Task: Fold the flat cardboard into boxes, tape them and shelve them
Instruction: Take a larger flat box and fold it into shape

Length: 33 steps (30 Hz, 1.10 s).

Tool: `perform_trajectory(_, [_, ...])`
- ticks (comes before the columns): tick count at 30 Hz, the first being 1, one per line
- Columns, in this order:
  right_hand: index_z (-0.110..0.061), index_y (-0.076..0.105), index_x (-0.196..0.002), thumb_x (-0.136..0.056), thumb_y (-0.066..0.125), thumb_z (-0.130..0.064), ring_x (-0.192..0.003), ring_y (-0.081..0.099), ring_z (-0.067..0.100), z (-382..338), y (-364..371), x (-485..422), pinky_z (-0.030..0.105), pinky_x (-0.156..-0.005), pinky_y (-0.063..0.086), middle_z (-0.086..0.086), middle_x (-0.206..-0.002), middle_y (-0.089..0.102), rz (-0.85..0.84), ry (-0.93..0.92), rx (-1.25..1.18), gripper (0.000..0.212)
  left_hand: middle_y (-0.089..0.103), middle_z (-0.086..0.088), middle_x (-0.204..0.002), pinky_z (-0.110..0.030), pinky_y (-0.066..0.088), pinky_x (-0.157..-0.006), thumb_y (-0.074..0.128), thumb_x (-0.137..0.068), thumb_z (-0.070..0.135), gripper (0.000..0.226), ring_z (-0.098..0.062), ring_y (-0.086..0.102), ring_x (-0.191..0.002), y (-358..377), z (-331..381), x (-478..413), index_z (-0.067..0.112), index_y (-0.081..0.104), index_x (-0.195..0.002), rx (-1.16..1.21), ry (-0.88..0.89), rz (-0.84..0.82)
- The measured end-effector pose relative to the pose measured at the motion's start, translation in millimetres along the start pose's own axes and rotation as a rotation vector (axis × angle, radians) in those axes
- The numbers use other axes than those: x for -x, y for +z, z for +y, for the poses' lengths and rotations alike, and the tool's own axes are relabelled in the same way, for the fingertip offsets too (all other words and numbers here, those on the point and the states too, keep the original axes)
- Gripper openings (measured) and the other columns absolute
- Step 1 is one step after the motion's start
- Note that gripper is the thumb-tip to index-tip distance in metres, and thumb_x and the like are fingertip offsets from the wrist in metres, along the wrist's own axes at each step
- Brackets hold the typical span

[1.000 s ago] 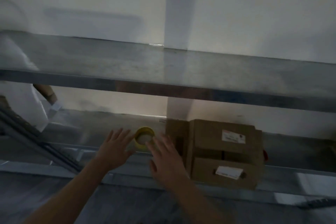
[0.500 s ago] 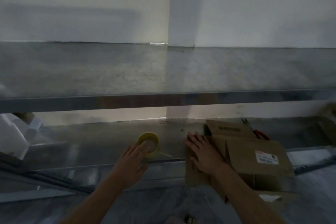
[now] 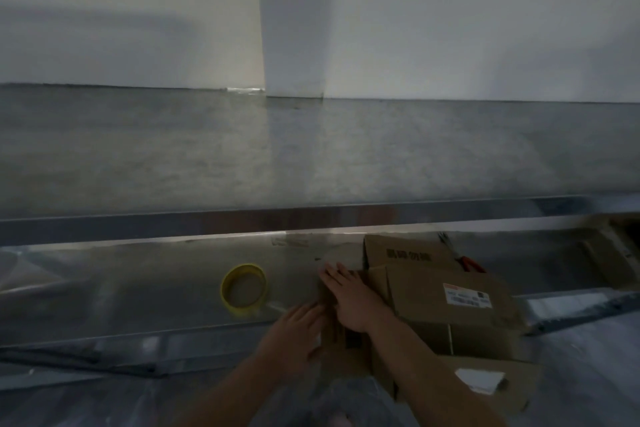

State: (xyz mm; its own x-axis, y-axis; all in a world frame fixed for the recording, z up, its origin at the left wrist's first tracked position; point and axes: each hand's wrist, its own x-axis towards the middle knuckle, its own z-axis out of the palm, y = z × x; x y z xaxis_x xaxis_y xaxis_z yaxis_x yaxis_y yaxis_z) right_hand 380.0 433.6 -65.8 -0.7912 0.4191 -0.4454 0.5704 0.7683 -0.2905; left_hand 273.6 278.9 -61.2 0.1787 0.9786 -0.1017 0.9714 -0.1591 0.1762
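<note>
the cardboard box sat half on the front edge of the lower shelf, its flaps not yet closed, and nearly all of its bulk ran off to the right of both hands. the right hand lay on the box's left end with its fingers straight and spread, palm down, pressing a flap flat rather than gripping it. the left hand was just beside it on the near-left, fingers stretched against the box's left wall, touching and not curled round anything as far as the dim, soft picture showed. so 2 hands were bunched at 1 end of the box, and the long side with the white label stretched away to the right of the right wrist. the yellow tape roll lay flat on the shelf, beyond and to the left of the left hand, near but apart from it, with the box on the far side from it. judged from this, folding was unfinished and taping had not begun; the left hand was the nearer one for fetching the roll while the right kept the flap down. a red-handled tool lay beyond the box, far right of both hands
</note>
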Motion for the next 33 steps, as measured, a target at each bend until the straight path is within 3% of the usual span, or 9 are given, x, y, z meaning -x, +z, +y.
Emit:
perform_trajectory(7, [-0.026,-0.003,-0.157,-0.098,0.039,-0.012,-0.150,-0.014,0.019,4,3,-3,0.038,-0.120,-0.009,-0.003,-0.165,-0.008,0.005,-0.019,-0.015,0.074,0.065,0.005,-0.125,-0.031,0.056,-0.087,0.071,-0.055,0.068,0.071,-0.013,0.065,-0.111,7,-2,-11,0.025,0.073,-0.112,-0.098,-0.069,-0.076])
perform_trajectory(12, [-0.025,0.000,-0.157,-0.102,0.043,-0.029,-0.150,-0.012,0.020,-2,-1,7,0.036,-0.120,-0.004,-0.001,-0.165,-0.005,0.046,-0.037,-0.047,0.071,0.069,0.011,-0.116,-0.040,0.057,-0.085,0.077,-0.054,0.062,0.061,-0.018,0.067,-0.107,9,-9,-15,0.030,0.075,-0.105,-0.146,-0.097,-0.071])
perform_trajectory(17, [-0.019,0.013,-0.157,-0.101,0.046,-0.022,-0.151,-0.004,0.022,-31,-22,28,0.035,-0.120,-0.002,0.006,-0.164,0.007,0.148,-0.150,0.007,0.065,0.072,0.012,-0.108,-0.042,0.055,-0.086,0.083,-0.046,0.063,0.062,-0.019,0.068,-0.105,0,-4,-20,0.033,0.077,-0.100,-0.160,-0.162,-0.075])
perform_trajectory(19, [-0.016,0.019,-0.155,-0.097,0.052,-0.017,-0.151,0.003,0.027,-41,-33,39,0.039,-0.121,0.000,0.010,-0.162,0.015,0.221,-0.203,0.147,0.067,0.060,0.007,-0.133,-0.047,0.039,-0.107,0.073,-0.067,0.061,0.067,-0.025,0.050,-0.130,0,-3,-22,0.031,0.064,-0.126,-0.129,-0.204,-0.140])
perform_trajectory(20, [-0.015,0.022,-0.154,-0.095,0.055,-0.016,-0.150,0.006,0.029,-44,-39,45,0.041,-0.121,0.001,0.012,-0.161,0.018,0.245,-0.210,0.213,0.068,0.042,0.005,-0.150,-0.048,0.019,-0.117,0.059,-0.082,0.058,0.068,-0.026,0.030,-0.143,4,-5,-24,0.029,0.045,-0.142,-0.106,-0.213,-0.165])
perform_trajectory(22, [-0.015,0.024,-0.153,-0.095,0.056,-0.019,-0.149,0.009,0.032,-46,-51,58,0.045,-0.121,0.005,0.015,-0.159,0.023,0.254,-0.174,0.281,0.066,0.014,0.006,-0.161,-0.047,-0.007,-0.118,0.037,-0.095,0.051,0.065,-0.025,0.003,-0.149,8,-9,-27,0.029,0.017,-0.153,-0.078,-0.243,-0.279])
perform_trajectory(28, [-0.022,0.037,-0.148,-0.098,0.051,-0.024,-0.144,0.024,0.028,-25,-89,109,0.042,-0.119,0.017,0.006,-0.154,0.036,0.387,-0.099,0.207,0.052,0.005,0.016,-0.161,-0.049,-0.003,-0.118,0.034,-0.096,0.047,0.065,-0.024,0.009,-0.149,5,-17,-34,0.038,0.003,-0.153,-0.059,-0.285,-0.310])
perform_trajectory(31, [-0.029,0.035,-0.148,-0.100,0.046,-0.033,-0.148,0.020,0.022,16,-101,142,0.037,-0.119,0.008,-0.001,-0.157,0.032,0.432,-0.021,0.124,0.049,0.002,0.019,-0.160,-0.050,-0.001,-0.118,0.031,-0.097,0.047,0.063,-0.024,0.011,-0.149,8,-21,-34,0.040,0.002,-0.153,-0.052,-0.294,-0.308])
perform_trajectory(33, [-0.033,0.035,-0.148,-0.101,0.044,-0.040,-0.148,0.021,0.018,49,-102,167,0.036,-0.121,0.011,-0.005,-0.157,0.032,0.438,0.031,0.086,0.049,0.001,0.019,-0.160,-0.051,-0.001,-0.118,0.028,-0.098,0.048,0.062,-0.024,0.011,-0.149,10,-22,-36,0.040,0.001,-0.152,-0.052,-0.296,-0.320])
